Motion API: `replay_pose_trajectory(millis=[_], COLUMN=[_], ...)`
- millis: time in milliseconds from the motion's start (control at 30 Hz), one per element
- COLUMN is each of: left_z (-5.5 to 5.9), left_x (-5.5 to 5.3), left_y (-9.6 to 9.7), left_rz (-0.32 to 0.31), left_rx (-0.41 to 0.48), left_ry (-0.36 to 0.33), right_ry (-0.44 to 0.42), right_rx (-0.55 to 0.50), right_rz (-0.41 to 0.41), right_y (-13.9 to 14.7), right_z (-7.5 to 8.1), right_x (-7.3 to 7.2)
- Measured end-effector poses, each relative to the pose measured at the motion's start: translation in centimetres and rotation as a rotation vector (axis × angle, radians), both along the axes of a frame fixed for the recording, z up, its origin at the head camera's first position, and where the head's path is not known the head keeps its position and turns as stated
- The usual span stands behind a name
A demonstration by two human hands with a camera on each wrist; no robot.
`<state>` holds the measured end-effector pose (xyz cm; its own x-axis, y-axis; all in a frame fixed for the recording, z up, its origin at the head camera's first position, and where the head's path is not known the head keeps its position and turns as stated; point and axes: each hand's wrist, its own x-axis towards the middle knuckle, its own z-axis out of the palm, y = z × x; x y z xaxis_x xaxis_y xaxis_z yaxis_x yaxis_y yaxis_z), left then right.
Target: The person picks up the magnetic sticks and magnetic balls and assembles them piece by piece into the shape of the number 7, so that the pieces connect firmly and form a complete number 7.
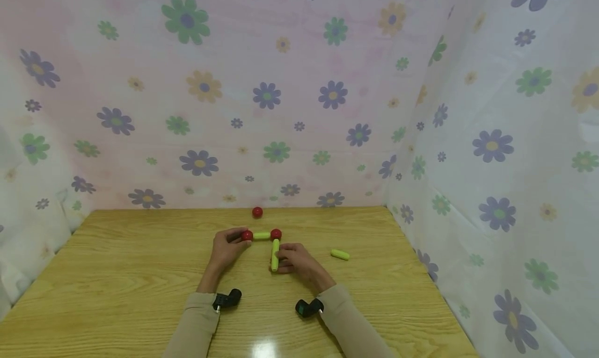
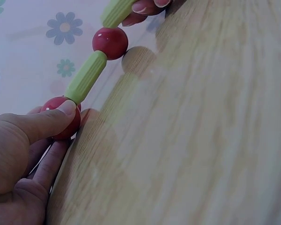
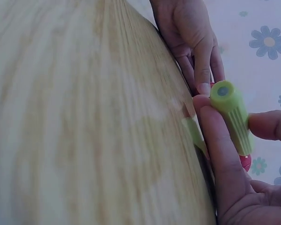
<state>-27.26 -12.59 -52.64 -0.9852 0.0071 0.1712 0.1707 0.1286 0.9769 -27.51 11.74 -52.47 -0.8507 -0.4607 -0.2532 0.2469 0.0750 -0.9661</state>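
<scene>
My left hand (image 1: 228, 250) pinches a red ball (image 2: 61, 115) between thumb and fingers. A green ribbed rod (image 2: 86, 77) runs from that ball to a second red ball (image 2: 111, 43). My right hand (image 1: 298, 261) holds another green rod (image 3: 232, 115) between thumb and fingers, pointing toward the second ball at about a right angle to the first rod. In the head view its far end meets or nearly meets that ball; I cannot tell if they touch. The near end shows a grey round spot in the right wrist view.
A loose red ball (image 1: 257, 212) lies at the table's back edge. To the right of my right hand lies a spare green rod (image 1: 340, 254). The wooden table (image 1: 140, 275) is bounded by flowered cloth (image 1: 299, 61) at the back and sides.
</scene>
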Motion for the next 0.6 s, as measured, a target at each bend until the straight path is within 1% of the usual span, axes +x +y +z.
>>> replay_pose_trajectory(millis=[67, 133, 233, 300, 333, 533, 600], left_z=[1.0, 1.6, 1.9, 1.6, 1.3, -1.4, -1.8], left_x=[0.6, 1.0, 1.1, 0.9, 0.7, -1.0, -1.3], left_y=[0.1, 0.1, 0.1, 0.1, 0.1, -0.2, -0.2], left_rz=[-0.005, -0.006, 0.0, 0.003, 0.004, 0.019, 0.027], left_rx=[-0.007, -0.015, -0.021, -0.021, -0.016, 0.005, 0.006], left_ry=[-0.007, -0.012, -0.026, -0.024, -0.025, -0.018, -0.013], right_ry=[-0.012, -0.015, -0.018, -0.021, -0.022, -0.044, -0.048], right_rx=[-0.003, 0.0, 0.006, 0.01, 0.012, 0.018, 0.018], right_rz=[-0.009, -0.015, -0.023, -0.03, -0.031, -0.036, -0.037], right_y=[-0.1, -0.1, -0.2, -0.3, -0.3, -0.2, -0.2], right_z=[0.1, 0.1, 0.0, 0.0, 0.0, 0.1, 0.1], right_x=[-0.1, -0.1, -0.3, -0.4, -0.4, -0.5, -0.6])
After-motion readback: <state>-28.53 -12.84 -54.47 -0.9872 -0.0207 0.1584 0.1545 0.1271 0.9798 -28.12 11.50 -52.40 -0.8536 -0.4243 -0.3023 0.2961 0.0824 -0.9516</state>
